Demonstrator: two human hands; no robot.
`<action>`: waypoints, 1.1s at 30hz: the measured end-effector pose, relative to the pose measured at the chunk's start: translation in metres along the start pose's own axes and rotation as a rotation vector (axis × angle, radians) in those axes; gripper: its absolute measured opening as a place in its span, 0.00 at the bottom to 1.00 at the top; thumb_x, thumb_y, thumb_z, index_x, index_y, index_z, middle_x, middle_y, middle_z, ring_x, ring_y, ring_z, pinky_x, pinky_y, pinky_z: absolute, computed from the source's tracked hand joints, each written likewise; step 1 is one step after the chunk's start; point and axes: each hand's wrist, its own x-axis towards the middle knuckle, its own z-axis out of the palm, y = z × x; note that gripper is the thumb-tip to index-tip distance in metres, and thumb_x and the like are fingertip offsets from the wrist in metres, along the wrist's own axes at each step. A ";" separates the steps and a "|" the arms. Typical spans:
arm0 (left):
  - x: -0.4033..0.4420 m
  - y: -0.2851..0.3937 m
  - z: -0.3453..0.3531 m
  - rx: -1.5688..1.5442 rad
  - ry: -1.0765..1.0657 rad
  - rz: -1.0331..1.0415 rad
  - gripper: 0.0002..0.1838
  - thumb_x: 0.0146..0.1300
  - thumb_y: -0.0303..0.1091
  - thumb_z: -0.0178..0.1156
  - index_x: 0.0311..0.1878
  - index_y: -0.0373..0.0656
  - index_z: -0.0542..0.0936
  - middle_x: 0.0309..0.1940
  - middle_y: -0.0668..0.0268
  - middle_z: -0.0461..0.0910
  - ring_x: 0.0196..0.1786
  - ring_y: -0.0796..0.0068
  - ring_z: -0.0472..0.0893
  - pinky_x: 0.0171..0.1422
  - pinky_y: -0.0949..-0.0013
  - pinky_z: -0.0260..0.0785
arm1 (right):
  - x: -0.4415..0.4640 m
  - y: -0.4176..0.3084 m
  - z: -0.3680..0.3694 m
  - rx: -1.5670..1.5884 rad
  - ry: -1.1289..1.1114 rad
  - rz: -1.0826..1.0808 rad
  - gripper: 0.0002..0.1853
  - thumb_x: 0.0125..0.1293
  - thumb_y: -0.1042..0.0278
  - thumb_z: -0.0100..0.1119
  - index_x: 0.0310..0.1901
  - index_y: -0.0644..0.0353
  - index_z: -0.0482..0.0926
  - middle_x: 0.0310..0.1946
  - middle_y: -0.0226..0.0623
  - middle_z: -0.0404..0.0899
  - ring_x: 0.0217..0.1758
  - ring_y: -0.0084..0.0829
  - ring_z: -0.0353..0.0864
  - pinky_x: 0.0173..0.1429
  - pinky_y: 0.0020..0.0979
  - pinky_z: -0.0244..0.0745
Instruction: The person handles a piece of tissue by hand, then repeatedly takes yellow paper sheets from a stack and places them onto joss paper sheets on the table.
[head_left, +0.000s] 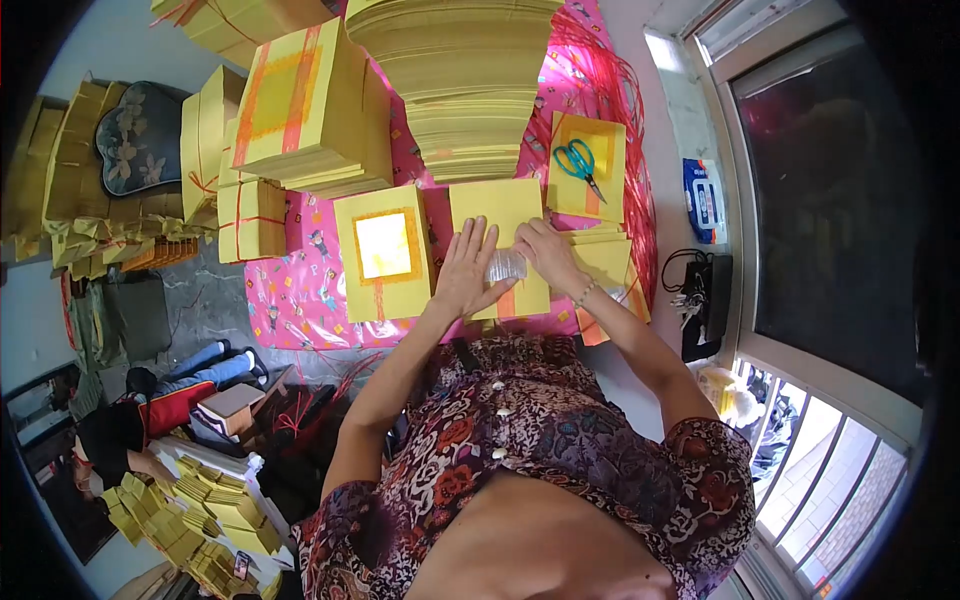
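My left hand [465,268] lies open and flat on a sheet of yellow paper [495,200], fingers pointing away from me and thumb stretched to the right. Beside the thumb is a shiny silvery patch [507,264] on the sheet, partly covered by my hands. My right hand [548,255], a bracelet at its wrist, is closed with bent fingers at the patch's right edge; whatever is under its fingertips is hidden. Left of my hands sits a yellow paper stack [352,292] with a bright gold square on top. More yellow sheets [600,262] are to the right, partly behind my right forearm.
Teal-handled scissors [577,162] rest on yellow paper at the right. Tall yellow paper stacks [470,110] and tied bundles [252,222] stand on the pink table cover [300,325]. Red strings [635,130] hang along the right edge. A person [165,410] is at the lower left.
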 end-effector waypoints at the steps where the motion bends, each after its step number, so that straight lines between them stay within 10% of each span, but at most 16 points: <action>1: 0.001 -0.001 0.001 0.003 0.004 0.003 0.51 0.64 0.66 0.53 0.77 0.37 0.52 0.77 0.42 0.46 0.80 0.43 0.44 0.81 0.46 0.39 | 0.000 0.000 0.000 -0.003 0.007 -0.011 0.09 0.63 0.66 0.62 0.38 0.60 0.73 0.36 0.41 0.73 0.45 0.47 0.76 0.46 0.44 0.73; 10: 0.003 -0.013 -0.007 -0.083 0.027 0.029 0.47 0.64 0.61 0.56 0.76 0.40 0.56 0.77 0.45 0.50 0.79 0.45 0.48 0.79 0.45 0.44 | 0.013 -0.002 -0.019 -0.027 -0.002 -0.171 0.16 0.59 0.65 0.66 0.47 0.59 0.77 0.39 0.39 0.73 0.44 0.44 0.77 0.46 0.42 0.75; 24: 0.036 -0.018 -0.026 0.091 0.346 0.101 0.27 0.53 0.26 0.60 0.60 0.45 0.78 0.58 0.61 0.77 0.60 0.58 0.74 0.65 0.55 0.63 | 0.026 -0.006 -0.028 -0.095 0.252 -0.239 0.20 0.61 0.61 0.66 0.52 0.61 0.78 0.43 0.39 0.71 0.47 0.38 0.73 0.47 0.33 0.73; 28: 0.037 -0.007 -0.038 0.136 0.465 0.076 0.31 0.54 0.24 0.62 0.64 0.47 0.76 0.63 0.61 0.74 0.61 0.56 0.73 0.65 0.54 0.63 | 0.029 -0.003 -0.035 0.132 0.387 0.311 0.27 0.65 0.60 0.64 0.62 0.61 0.68 0.50 0.45 0.73 0.54 0.42 0.74 0.57 0.41 0.72; 30: 0.038 0.002 -0.042 0.159 0.482 0.097 0.32 0.53 0.25 0.62 0.65 0.48 0.75 0.64 0.61 0.73 0.63 0.54 0.71 0.66 0.52 0.62 | 0.028 0.001 -0.043 1.191 0.176 0.686 0.23 0.67 0.65 0.62 0.61 0.61 0.70 0.54 0.41 0.75 0.56 0.35 0.77 0.57 0.38 0.74; 33: 0.033 0.024 -0.047 0.185 0.441 0.149 0.32 0.53 0.29 0.64 0.66 0.49 0.75 0.67 0.55 0.69 0.66 0.51 0.70 0.66 0.50 0.61 | 0.006 0.001 -0.061 1.401 0.115 0.636 0.20 0.70 0.71 0.56 0.62 0.63 0.70 0.56 0.37 0.77 0.56 0.29 0.78 0.59 0.36 0.75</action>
